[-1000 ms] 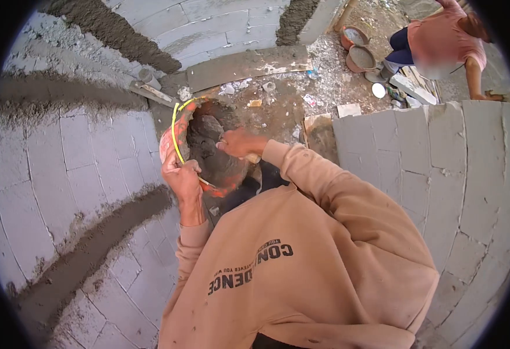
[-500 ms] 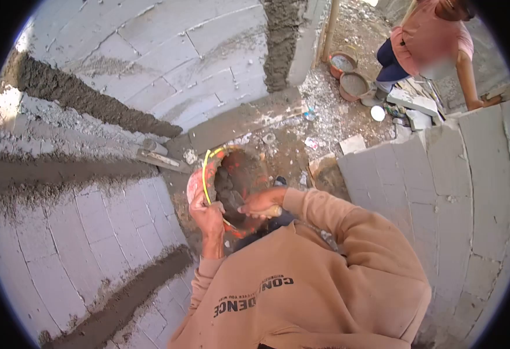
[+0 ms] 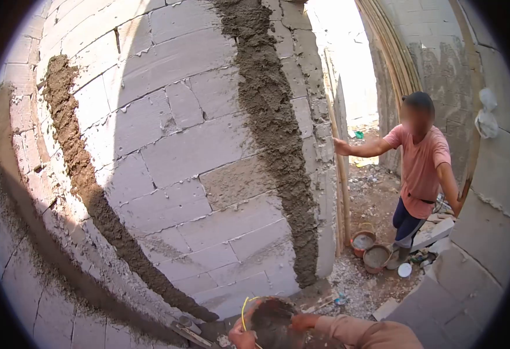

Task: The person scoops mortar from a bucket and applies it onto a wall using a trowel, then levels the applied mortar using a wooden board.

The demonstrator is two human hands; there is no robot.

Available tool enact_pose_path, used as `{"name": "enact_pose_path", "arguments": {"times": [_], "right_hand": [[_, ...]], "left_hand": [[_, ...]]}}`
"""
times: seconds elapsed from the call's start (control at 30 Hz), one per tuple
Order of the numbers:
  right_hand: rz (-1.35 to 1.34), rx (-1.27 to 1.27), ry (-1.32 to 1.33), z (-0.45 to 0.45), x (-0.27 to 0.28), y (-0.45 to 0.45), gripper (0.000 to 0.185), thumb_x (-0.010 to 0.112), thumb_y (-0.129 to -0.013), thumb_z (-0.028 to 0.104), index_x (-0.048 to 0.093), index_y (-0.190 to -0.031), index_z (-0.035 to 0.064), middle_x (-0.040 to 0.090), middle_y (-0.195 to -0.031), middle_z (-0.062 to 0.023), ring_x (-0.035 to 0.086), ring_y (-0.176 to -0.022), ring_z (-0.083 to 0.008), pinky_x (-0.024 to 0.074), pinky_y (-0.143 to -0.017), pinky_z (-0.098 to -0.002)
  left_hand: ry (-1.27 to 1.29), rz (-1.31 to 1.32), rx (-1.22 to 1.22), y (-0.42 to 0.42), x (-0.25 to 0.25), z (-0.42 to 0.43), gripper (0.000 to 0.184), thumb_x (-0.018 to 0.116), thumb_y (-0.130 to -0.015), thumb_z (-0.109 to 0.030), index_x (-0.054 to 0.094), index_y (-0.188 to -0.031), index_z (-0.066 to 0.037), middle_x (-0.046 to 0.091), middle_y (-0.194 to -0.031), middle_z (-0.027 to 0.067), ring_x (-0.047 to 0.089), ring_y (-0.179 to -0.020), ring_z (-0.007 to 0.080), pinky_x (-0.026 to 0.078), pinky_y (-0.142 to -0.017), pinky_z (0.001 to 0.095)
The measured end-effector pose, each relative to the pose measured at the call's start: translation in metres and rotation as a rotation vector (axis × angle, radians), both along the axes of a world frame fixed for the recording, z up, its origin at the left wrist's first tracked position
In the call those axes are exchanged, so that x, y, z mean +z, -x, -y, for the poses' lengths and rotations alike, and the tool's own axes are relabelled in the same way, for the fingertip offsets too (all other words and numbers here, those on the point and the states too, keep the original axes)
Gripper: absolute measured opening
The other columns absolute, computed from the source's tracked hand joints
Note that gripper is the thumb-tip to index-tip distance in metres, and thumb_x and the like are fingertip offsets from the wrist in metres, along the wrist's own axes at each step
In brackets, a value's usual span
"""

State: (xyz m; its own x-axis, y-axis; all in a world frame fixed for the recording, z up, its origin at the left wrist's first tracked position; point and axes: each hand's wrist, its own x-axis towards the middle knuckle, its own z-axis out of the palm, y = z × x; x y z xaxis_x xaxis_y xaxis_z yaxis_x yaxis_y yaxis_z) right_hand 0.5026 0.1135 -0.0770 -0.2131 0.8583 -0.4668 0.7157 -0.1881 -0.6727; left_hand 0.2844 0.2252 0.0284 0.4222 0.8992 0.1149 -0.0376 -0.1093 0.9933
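Observation:
At the bottom of the view stands a reddish bucket point(image 3: 279, 301) with grey mortar point(image 3: 269, 327) inside and a yellow handle point(image 3: 244, 312) along its left side. My left hand point(image 3: 242, 337) is closed round the bucket's left rim, partly cut off by the frame. Over the right of the mortar, my right hand point(image 3: 305, 321) is closed; half a second ago a pale trowel handle showed in its grip, though the tool is mostly hidden at this moment.
Block walls point(image 3: 173, 151) carry vertical mortar strips point(image 3: 272, 116). At the right, a co-worker point(image 3: 421, 168) stands in the opening, arms braced on both sides. Two mortar buckets point(image 3: 376, 257) sit by that person's feet. A low block wall point(image 3: 441, 296) borders the right; rubble point(image 3: 354, 285) covers the ground.
My view has tilted up, so the bucket and both hands sit lower in the frame. The co-worker now shows upright, one arm reaching to the post at the opening. Both hands stay at the bucket.

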Motion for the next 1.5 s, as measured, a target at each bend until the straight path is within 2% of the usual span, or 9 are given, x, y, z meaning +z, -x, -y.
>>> {"name": "enact_pose_path", "arguments": {"times": [0.1,0.2,0.33,0.63,0.77,0.93,1.03,1.23,1.5], "right_hand": [[-1.34,-0.34,0.903,0.016,-0.065,0.002,0.04,0.048,-0.105,0.046,0.057,-0.091,0.01,0.058,-0.069,-0.0043,0.058,-0.056,-0.0206,0.0499,-0.05,-0.0369],[-1.25,-0.638,0.663,0.019,-0.019,0.01,0.037,0.048,-0.105,0.045,0.053,-0.088,0.0127,0.052,-0.067,-0.0005,0.051,-0.052,-0.0155,0.0455,-0.046,-0.0328],[-1.146,-0.959,0.37,0.023,0.056,0.066,0.035,0.048,-0.106,0.043,0.048,-0.083,0.0162,0.045,-0.064,0.0045,0.043,-0.048,-0.0086,0.0397,-0.04,-0.0274],[0.059,-0.501,-0.039,0.004,0.037,0.057,0.048,0.051,-0.102,0.05,0.063,-0.101,0.0042,0.054,-0.07,-0.0005,0.054,-0.056,-0.0131,0.0474,-0.049,-0.0308],[-0.609,-0.657,0.473,0.016,-0.003,0.092,0.042,0.052,-0.102,0.047,0.059,-0.091,0.0067,0.057,-0.07,-0.0046,0.061,-0.062,-0.0142,0.0484,-0.051,-0.0324],[-0.533,-0.617,0.258,0.026,0.082,0.086,0.038,0.053,-0.103,0.043,0.056,-0.091,0.0072,0.052,-0.068,-0.0002,0.052,-0.052,-0.0128,0.046,-0.048,-0.0321],[-0.354,-0.686,0.309,0.015,-0.004,0.075,0.032,0.055,-0.103,0.04,0.052,-0.094,0.0096,0.049,-0.067,0.0023,0.045,-0.046,-0.0099,0.0434,-0.044,-0.0279],[-1.51,-0.675,0.744,0.021,-0.012,0.136,0.025,0.054,-0.104,0.033,0.047,-0.091,0.0128,0.047,-0.068,0.0044,0.043,-0.046,-0.0052,0.0362,-0.037,-0.0219],[-1.279,-0.865,0.503,0.033,0.074,0.14,0.027,0.061,-0.1,0.031,0.051,-0.089,0.0083,0.049,-0.066,0.0004,0.042,-0.043,-0.0045,0.0333,-0.033,-0.0207]], "left_hand": [[-0.143,0.068,-0.101,-0.012,0.023,-0.003,0.049,0.054,-0.069,0.012,0.074,-0.112,-0.001,0.07,-0.103,0.0096,0.064,-0.09,0.0175,0.05,-0.062,0.029],[-0.402,0.123,-0.171,-0.017,0.057,-0.004,0.059,0.052,-0.064,0.017,0.077,-0.113,-0.003,0.071,-0.114,0.0086,0.064,-0.102,0.0157,0.051,-0.067,0.0256],[0.034,0.038,-0.177,-0.014,0.033,-0.021,0.054,0.052,-0.061,0.018,0.075,-0.106,0.001,0.071,-0.108,0.0081,0.062,-0.083,0.0136,0.049,-0.059,0.0266],[0.038,0.055,-0.14,0.002,0.008,-0.033,0.04,0.051,-0.061,0.022,0.071,-0.093,0.008,0.068,-0.104,0.009,0.054,-0.062,0.0099,0.042,-0.041,0.0246],[-0.06,0.061,-0.159,0.012,-0.018,-0.034,0.039,0.051,-0.059,0.021,0.07,-0.091,0.009,0.067,-0.113,0.0106,0.054,-0.065,0.01,0.042,-0.042,0.0241],[-0.12,-0.022,-0.198,0.021,-0.015,-0.046,0.037,0.05,-0.056,0.018,0.068,-0.087,0.009,0.068,-0.115,0.0098,0.057,-0.076,0.0115,0.043,-0.049,0.0248],[0.027,-0.121,-0.215,0.031,0.005,-0.04,0.04,0.051,-0.057,0.016,0.069,-0.091,0.006,0.069,-0.105,0.0061,0.053,-0.07,0.0092,0.043,-0.055,0.0253],[0.088,-0.074,-0.263,0.026,0.017,-0.028,0.041,0.047,-0.058,0.021,0.069,-0.09,0.007,0.067,-0.119,0.0114,0.061,-0.079,0.0122,0.041,-0.043,0.0224],[0.38,0.034,-0.129,0.053,0.024,-0.064,0.05,0.046,-0.066,0.022,0.066,-0.11,0.011,0.064,-0.108,0.0076,0.05,-0.057,0.0078,0.041,-0.043,0.0242]]}}
